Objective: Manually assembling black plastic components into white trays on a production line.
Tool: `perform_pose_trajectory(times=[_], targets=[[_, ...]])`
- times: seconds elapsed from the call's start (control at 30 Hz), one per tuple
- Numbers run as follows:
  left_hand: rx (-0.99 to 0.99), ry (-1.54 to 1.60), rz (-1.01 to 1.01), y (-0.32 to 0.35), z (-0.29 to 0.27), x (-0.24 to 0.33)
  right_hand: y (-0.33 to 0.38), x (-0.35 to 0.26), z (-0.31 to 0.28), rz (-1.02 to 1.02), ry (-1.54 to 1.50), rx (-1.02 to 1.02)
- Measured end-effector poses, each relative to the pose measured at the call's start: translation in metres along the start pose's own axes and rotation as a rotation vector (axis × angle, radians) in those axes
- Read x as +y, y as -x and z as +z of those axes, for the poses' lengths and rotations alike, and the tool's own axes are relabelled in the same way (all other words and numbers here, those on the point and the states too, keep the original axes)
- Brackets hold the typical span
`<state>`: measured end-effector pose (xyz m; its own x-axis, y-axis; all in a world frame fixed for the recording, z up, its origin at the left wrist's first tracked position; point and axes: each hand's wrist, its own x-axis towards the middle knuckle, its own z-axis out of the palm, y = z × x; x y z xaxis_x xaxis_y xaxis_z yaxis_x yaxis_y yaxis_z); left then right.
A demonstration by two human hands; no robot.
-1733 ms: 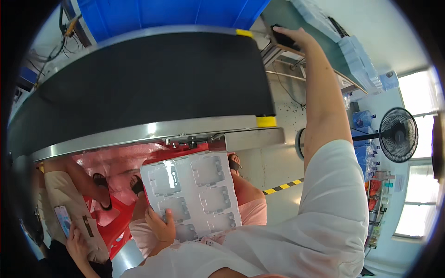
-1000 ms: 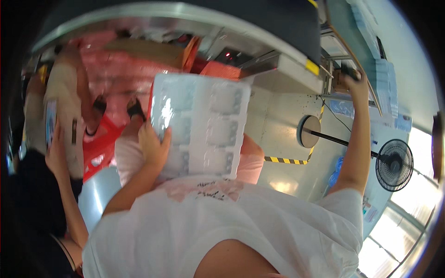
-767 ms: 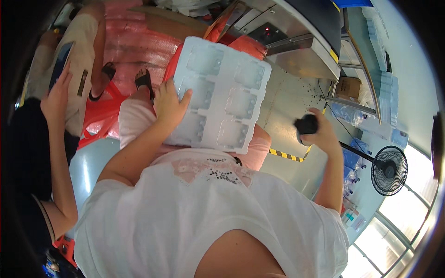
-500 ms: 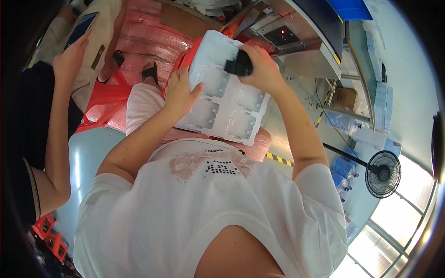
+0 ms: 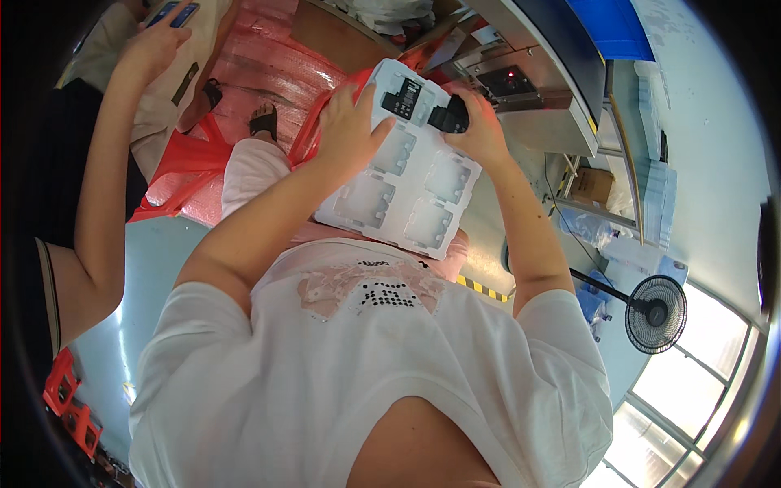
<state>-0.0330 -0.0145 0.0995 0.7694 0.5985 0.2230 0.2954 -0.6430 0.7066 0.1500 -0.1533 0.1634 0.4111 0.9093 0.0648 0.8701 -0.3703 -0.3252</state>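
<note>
A white moulded plastic tray [image 5: 409,172] with several recessed pockets rests on my lap, tilted slightly. My left hand [image 5: 348,134] steadies its left edge, thumb lying over the rim and fingers along the side. In the far left pocket sits a flat black piece [image 5: 404,100] with pale print, looking like a battery pack. Over the far right pocket, my right hand [image 5: 482,130] pinches more black flat pieces [image 5: 450,115] of the same look; how many cannot be made out. The nearer pockets show no black pieces.
At the left, another person's hand [image 5: 154,50] holds a phone [image 5: 181,15]. A red stool [image 5: 183,167] stands near that person's legs. Ahead on the right is a metal machine [image 5: 553,114] with a red light. A black fan [image 5: 656,314] stands at the right.
A black piece now lies in the tray's far left pocket. My right hand has moved right with the remaining black pieces, over the far right pocket. My left hand has shifted slightly farther up the tray.
</note>
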Motion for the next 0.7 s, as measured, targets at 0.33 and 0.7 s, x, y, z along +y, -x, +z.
perform_pose_trajectory(times=[0.33, 0.7], targets=[[-0.296, 0.097, -0.361, -0.068, 0.066, -0.043, 0.044, 0.042, -0.008, 0.171, 0.049, -0.046], [-0.055, -0.17, -0.169, -0.058, 0.045, 0.007, 0.052, 0.057, -0.005, 0.157, 0.058, -0.024]])
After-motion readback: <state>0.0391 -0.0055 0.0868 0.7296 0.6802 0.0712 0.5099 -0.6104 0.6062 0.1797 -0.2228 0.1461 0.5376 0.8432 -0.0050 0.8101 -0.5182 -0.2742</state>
